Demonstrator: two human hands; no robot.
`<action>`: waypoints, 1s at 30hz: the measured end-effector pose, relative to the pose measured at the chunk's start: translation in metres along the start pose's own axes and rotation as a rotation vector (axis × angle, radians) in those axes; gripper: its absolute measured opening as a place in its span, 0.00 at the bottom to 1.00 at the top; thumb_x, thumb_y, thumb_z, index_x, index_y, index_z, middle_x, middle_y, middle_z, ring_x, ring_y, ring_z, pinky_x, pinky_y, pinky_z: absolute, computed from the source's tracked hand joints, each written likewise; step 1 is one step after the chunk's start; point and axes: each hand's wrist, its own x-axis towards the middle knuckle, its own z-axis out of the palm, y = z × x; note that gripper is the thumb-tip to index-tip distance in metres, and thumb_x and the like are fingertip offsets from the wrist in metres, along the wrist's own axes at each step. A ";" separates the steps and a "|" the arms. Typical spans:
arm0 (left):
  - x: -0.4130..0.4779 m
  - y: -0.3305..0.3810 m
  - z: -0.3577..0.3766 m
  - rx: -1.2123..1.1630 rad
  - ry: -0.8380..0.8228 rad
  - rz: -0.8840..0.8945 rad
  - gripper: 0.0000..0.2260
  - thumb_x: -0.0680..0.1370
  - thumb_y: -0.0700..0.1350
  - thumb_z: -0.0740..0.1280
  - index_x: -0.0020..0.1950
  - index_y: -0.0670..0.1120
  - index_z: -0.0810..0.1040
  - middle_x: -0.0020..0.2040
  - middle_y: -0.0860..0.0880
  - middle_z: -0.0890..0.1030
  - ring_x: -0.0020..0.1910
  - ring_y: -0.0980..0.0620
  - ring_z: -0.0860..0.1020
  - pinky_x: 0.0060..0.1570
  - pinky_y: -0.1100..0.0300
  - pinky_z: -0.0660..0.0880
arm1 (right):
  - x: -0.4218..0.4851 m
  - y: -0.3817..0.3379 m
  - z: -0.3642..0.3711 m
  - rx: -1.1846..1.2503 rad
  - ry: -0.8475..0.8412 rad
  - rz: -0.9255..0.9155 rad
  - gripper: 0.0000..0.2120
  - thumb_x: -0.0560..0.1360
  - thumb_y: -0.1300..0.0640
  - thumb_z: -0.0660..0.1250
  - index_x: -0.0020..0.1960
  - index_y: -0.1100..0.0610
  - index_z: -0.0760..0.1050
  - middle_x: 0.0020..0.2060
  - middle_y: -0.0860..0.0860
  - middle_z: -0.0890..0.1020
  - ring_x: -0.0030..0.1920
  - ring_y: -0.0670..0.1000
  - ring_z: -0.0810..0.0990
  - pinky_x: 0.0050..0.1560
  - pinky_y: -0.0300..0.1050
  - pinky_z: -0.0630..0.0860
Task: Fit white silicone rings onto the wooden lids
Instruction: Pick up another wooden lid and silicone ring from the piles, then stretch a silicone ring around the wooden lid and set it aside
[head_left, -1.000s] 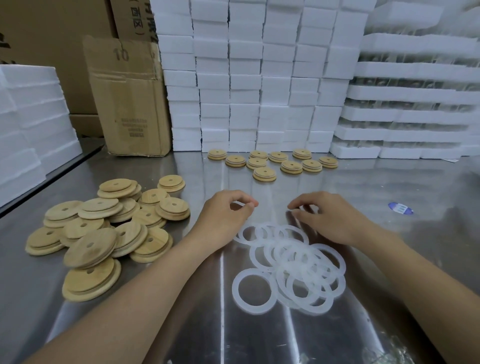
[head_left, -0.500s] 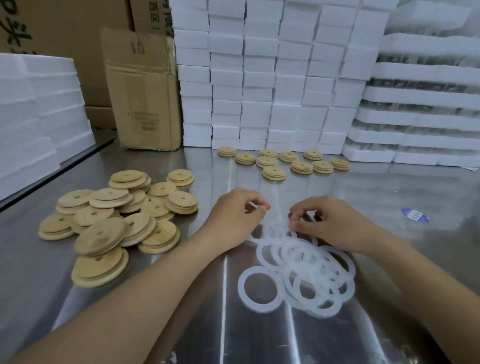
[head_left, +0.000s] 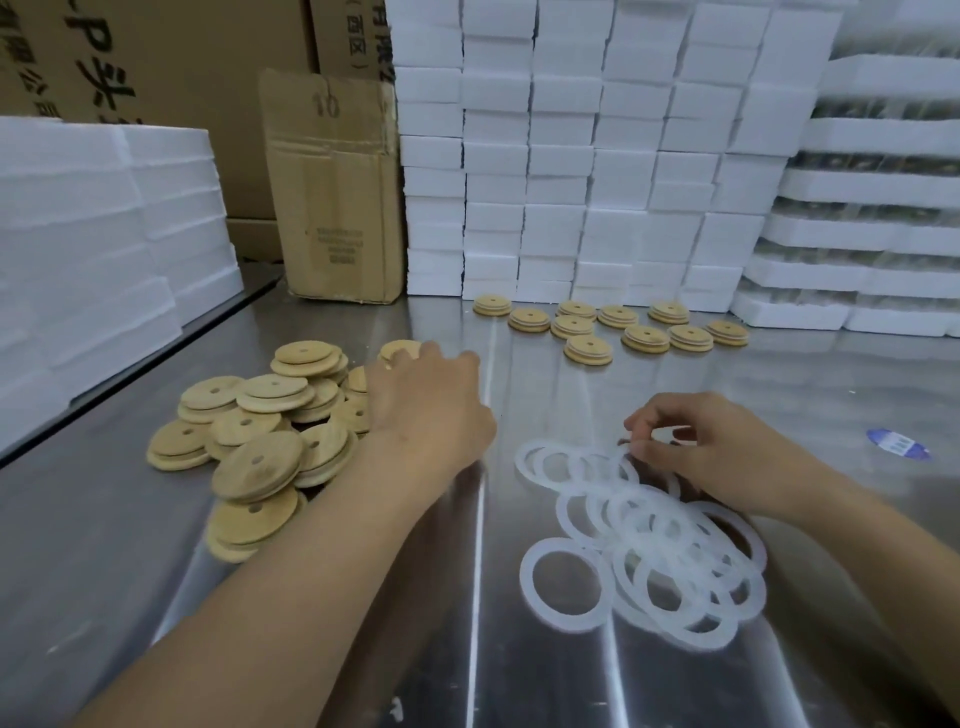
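Observation:
A loose heap of bare wooden lids (head_left: 260, 457) with centre holes lies on the left of the steel table (head_left: 93, 597). My left hand (head_left: 426, 410) reaches over the heap's right side, fingers stretched and blurred above a lid (head_left: 397, 349), holding nothing I can see. A heap of white silicone rings (head_left: 654, 545) lies front right, with one ring (head_left: 563, 584) flat at its left edge. My right hand (head_left: 701, 452) pinches a ring at the heap's far edge with thumb and fingertips.
Several lids (head_left: 587, 348) sit spread out at the back of the table. Behind them rise stacked white foam blocks (head_left: 571, 156). A worn cardboard box (head_left: 332, 197) stands back left, more foam (head_left: 104, 234) at the left edge, a blue sticker (head_left: 898, 444) at right.
My left hand has left the rings and swung left and away, over the lid heap. My right hand has stayed at the far edge of the rings. The camera moved closer.

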 end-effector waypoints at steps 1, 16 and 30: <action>0.000 -0.005 0.000 0.005 -0.040 -0.006 0.19 0.81 0.47 0.63 0.72 0.55 0.73 0.67 0.47 0.77 0.67 0.40 0.75 0.63 0.46 0.67 | 0.000 -0.002 0.000 0.014 0.027 -0.008 0.08 0.79 0.55 0.73 0.42 0.45 0.81 0.49 0.30 0.83 0.55 0.32 0.79 0.55 0.37 0.71; 0.003 -0.013 0.012 -0.178 -0.032 0.092 0.14 0.84 0.51 0.66 0.70 0.55 0.77 0.64 0.49 0.79 0.66 0.43 0.75 0.48 0.53 0.68 | -0.008 -0.022 0.009 -0.016 0.139 -0.075 0.07 0.80 0.56 0.74 0.46 0.45 0.80 0.42 0.37 0.85 0.49 0.38 0.83 0.53 0.40 0.76; -0.012 0.047 -0.012 -2.066 -0.507 -0.577 0.39 0.75 0.78 0.59 0.54 0.41 0.80 0.36 0.44 0.78 0.28 0.49 0.73 0.32 0.60 0.71 | -0.023 -0.060 0.011 0.508 0.042 -0.259 0.05 0.78 0.57 0.76 0.52 0.49 0.87 0.48 0.49 0.89 0.51 0.49 0.88 0.56 0.43 0.83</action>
